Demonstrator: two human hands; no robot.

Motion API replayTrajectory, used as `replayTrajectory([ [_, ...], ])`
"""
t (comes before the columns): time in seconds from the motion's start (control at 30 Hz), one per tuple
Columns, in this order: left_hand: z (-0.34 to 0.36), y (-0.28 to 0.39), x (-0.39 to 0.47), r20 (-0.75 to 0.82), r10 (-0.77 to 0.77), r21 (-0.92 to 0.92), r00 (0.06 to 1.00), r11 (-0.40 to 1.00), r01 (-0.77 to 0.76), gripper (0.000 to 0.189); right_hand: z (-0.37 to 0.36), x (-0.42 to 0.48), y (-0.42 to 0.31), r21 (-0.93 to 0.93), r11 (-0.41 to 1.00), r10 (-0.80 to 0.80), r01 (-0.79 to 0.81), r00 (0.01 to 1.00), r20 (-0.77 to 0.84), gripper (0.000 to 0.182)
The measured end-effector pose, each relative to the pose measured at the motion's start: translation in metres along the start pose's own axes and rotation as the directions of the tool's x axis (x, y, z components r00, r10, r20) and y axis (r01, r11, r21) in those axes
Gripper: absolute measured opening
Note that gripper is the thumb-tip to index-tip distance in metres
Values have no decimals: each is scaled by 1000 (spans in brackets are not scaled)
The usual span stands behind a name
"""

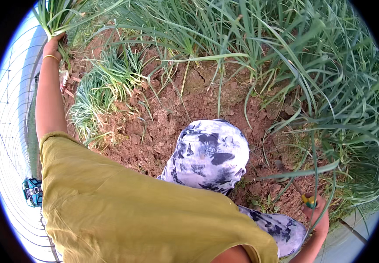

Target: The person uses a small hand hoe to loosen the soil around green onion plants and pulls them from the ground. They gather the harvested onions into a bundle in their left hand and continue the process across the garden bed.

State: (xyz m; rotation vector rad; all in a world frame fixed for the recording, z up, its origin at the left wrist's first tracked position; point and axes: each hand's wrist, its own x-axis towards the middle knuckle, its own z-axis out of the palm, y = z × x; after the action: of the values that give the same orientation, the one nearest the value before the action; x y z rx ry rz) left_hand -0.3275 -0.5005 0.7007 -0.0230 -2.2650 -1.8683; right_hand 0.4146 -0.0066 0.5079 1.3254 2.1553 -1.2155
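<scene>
My left hand (54, 47) is raised at the upper left, closed around a bunch of long green leafy plants (58, 19), perhaps chives or green onions. My right hand (319, 210), low at the right, grips the yellow and green handle of a hand tool (308, 199). A thin metal shank runs from that handle to the soil; its head is partly hidden by leaves. Pulled plants with exposed roots (110, 82) lie in a heap on the reddish soil, below and right of my left hand.
Dense standing green plants (307, 42) fill the top and right. Cracked, clumpy soil (163, 125) lies before my knees in patterned trousers (209, 154). A red and white object (65, 82) is beside the heap. Plastic sheeting over curved ribs (8, 131) stands at the left; a pole (353, 230) lies lower right.
</scene>
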Motion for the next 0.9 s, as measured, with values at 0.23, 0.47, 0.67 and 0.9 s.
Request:
replayTrajectory([
  [0.23, -39, -250, 14, -136, -495, 901, 858, 299, 315, 56, 53, 53, -129, 150, 987, 53, -64, 996, 77, 35],
  [0.47, 167, -256, -212, 347, -909, 862, -229, 406, -303, 23, 86, 107, -167, 244, 969, -51, 32, 996, 70, 36],
  [0.67, 344, -350, -341, 954, -301, 294, 4, 934, 201, 36, 106, 120, -183, 427, 902, 88, -67, 996, -28, 35],
  [0.9, 517, -367, -359, 918, -52, -17, 393, 985, 171, 51, 90, 125, -222, 367, 921, 167, -133, 984, -62, 33],
])
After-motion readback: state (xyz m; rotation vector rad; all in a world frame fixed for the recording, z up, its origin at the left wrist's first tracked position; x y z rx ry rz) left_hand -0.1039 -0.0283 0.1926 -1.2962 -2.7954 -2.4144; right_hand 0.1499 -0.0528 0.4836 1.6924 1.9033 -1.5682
